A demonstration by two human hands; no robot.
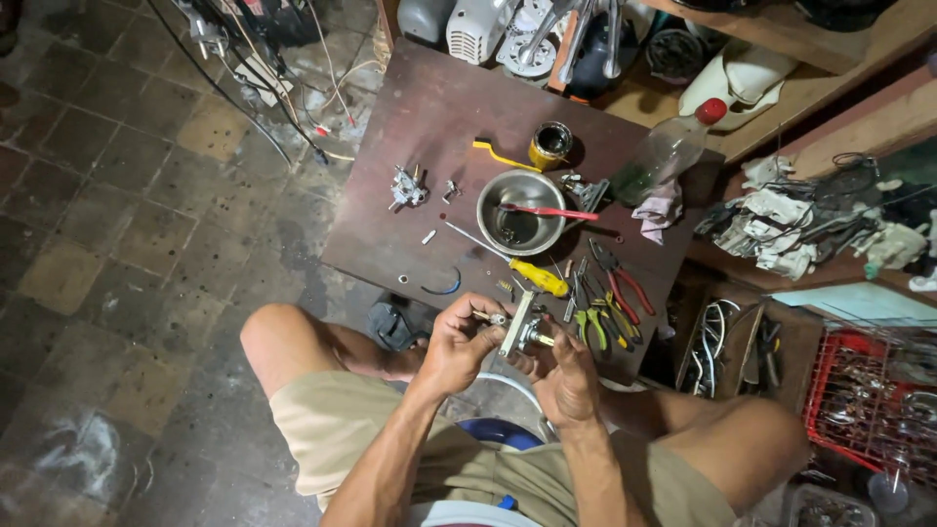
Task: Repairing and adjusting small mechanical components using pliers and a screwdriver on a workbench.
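Left hand [459, 342] and right hand [566, 376], fingers pinching metal part [519, 327] past desk [410, 117] near edge; slip risks drop onto floor [117, 244].

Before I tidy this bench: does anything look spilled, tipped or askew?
The clear bottle with a red cap lies tipped on its side at the board's far right corner. Small screws lie loose beside the steel bowl. Nothing looks spilled.
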